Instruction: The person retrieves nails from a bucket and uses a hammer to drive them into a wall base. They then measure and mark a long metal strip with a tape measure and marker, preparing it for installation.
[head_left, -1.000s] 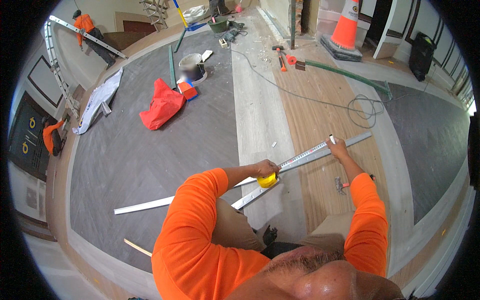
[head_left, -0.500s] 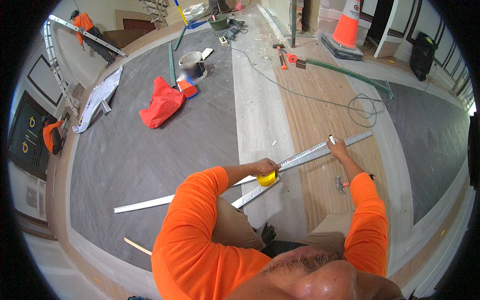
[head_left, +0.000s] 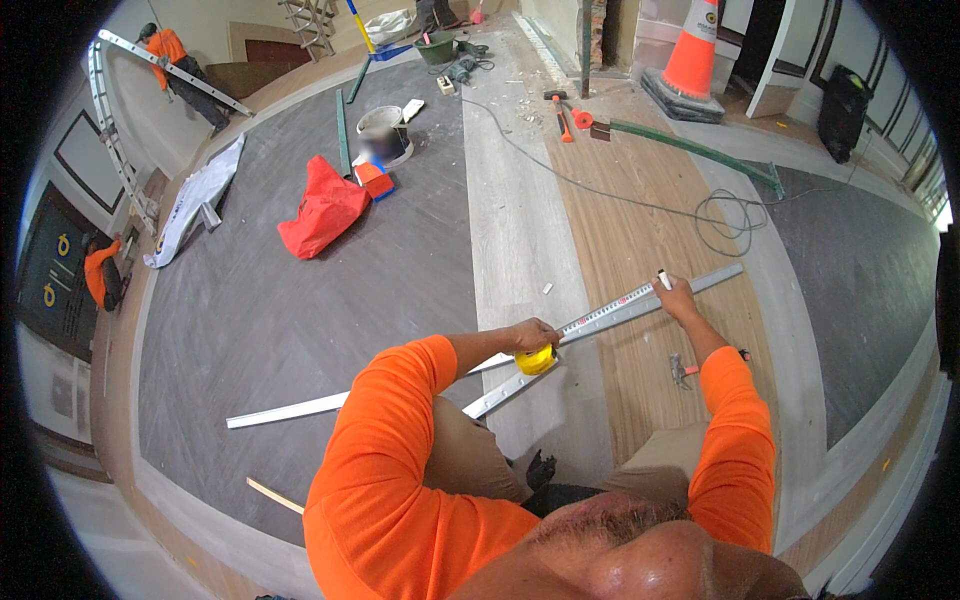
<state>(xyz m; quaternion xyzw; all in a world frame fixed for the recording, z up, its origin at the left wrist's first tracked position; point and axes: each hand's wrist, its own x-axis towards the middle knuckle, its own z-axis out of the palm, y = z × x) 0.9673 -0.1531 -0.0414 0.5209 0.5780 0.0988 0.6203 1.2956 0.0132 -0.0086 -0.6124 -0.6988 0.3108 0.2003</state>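
My left hand [head_left: 530, 337] is closed around a yellow tape measure [head_left: 536, 361]. Its white blade [head_left: 610, 308] is drawn out to the right, along a grey metal strip [head_left: 715, 278] with holes that lies on the floor. At the far end of the blade, my right hand [head_left: 677, 298] pinches a white marker-like stick [head_left: 664, 281]; whether its fingers also grip the blade is hard to make out. A white metal channel [head_left: 290, 409] runs out to the left beneath my left arm. Near my right forearm lies a small hammer [head_left: 682, 371].
A red bag [head_left: 323, 210], a bucket [head_left: 384, 128] and an orange box [head_left: 375, 180] stand ahead on the left. A grey cable [head_left: 640, 203] loops across the floor. An orange-handled hammer [head_left: 563, 115] and a traffic cone [head_left: 690, 62] are farther off. Two people in orange work near ladders [head_left: 100, 110] on the left.
Almost nothing differs: both hands, the tape measure and the metal strip keep their places. Only the view has shifted very slightly.
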